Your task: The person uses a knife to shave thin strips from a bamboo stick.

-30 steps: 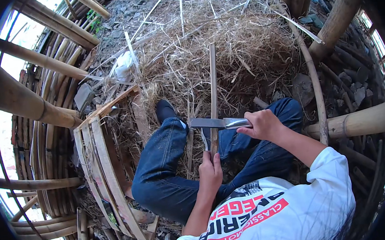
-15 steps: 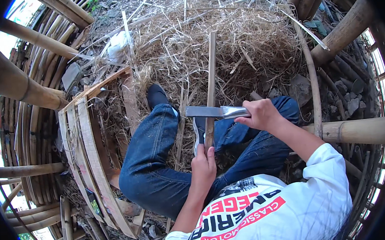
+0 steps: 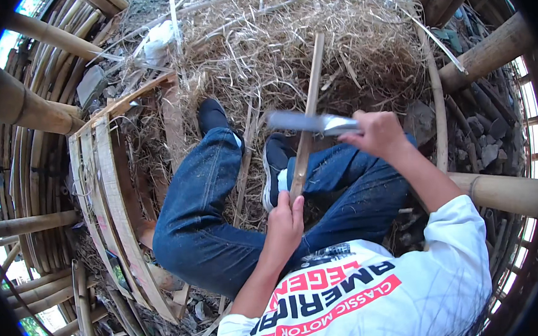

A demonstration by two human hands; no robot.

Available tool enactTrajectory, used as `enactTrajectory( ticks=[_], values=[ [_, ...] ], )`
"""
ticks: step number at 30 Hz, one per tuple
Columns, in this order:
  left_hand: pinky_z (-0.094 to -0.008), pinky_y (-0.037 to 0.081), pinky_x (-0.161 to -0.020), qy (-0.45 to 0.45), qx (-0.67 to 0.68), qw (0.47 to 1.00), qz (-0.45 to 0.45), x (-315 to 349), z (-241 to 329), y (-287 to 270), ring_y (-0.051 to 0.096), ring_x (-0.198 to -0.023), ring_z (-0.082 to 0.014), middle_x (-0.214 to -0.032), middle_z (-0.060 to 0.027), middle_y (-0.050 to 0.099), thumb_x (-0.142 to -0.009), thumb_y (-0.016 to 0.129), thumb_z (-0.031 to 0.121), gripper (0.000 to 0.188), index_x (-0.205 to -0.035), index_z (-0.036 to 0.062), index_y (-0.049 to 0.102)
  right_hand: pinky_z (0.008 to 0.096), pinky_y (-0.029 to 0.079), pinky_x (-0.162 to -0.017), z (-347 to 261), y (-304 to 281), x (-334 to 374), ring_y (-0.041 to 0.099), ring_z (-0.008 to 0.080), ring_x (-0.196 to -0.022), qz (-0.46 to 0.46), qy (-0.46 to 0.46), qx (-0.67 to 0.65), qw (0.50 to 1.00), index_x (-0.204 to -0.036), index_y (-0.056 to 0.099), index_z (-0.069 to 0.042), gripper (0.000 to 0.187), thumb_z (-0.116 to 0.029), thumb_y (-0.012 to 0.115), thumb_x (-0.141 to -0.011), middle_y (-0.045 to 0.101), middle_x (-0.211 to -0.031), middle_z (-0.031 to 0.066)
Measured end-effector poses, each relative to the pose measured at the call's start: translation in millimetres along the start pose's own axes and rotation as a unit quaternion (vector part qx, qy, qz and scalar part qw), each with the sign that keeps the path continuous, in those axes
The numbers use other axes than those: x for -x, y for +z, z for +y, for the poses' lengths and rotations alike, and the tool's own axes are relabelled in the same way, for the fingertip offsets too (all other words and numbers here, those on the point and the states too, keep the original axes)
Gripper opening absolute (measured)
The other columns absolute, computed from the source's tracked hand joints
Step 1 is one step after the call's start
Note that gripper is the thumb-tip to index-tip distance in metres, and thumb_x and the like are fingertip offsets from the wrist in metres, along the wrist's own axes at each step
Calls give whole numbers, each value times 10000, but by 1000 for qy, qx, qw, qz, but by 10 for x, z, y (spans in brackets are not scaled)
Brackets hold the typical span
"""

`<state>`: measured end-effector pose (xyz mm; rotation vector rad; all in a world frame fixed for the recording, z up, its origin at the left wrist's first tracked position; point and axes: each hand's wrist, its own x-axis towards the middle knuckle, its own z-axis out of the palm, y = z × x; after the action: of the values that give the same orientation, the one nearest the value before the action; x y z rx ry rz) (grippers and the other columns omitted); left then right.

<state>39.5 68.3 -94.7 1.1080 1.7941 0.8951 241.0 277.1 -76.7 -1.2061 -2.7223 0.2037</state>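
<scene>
My left hand (image 3: 284, 223) is closed round the near end of a long, narrow bamboo strip (image 3: 314, 80), which points up and away over the straw. In my right hand (image 3: 377, 136) is a broad-bladed knife (image 3: 289, 121), gripped by its silvery handle. The blade, smeared by motion, lies across the strip partway along its length; whether it touches or cuts in I cannot tell. My crossed legs in blue jeans (image 3: 200, 204) are below, with one dark shoe (image 3: 276, 161) just left of the strip.
A wooden slatted crate (image 3: 114, 204) lies on my left. Ahead spreads a heap of dry shavings (image 3: 367, 55) with loose strips in it. A thick bamboo pole (image 3: 508, 195) and grey stones (image 3: 486, 146) are at right; stacked bamboo (image 3: 31, 153) lines the far left.
The knife and my right hand have moved up and slightly right. The strip's far end has swung right, while my left hand keeps hold of its near end. The view has shifted a little.
</scene>
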Motion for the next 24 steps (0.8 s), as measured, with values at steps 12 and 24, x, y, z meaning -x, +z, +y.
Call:
enactTrajectory(
  ticks=[12, 24],
  values=[
    [-502, 431, -542, -15, 1, 1000, -25, 15, 73, -39, 604, -691, -477, -668, -269, 579, -992, 497, 210, 224, -933, -1, 448, 448, 541, -587, 89, 140, 37, 668, 335, -605, -39, -23, -30, 999, -693, 552, -91, 605, -685, 572, -807, 617, -590, 138],
    [-333, 366, -465, -24, 23, 999, -32, 53, -1, -7, 493, -488, -155, -566, -96, 492, -1002, 493, 223, 220, -938, 13, 471, 446, 540, -573, 493, 285, -114, 658, 360, -612, 7, 67, 3, 998, -699, 544, -71, 592, -648, 591, -820, 627, -619, 161]
  ],
)
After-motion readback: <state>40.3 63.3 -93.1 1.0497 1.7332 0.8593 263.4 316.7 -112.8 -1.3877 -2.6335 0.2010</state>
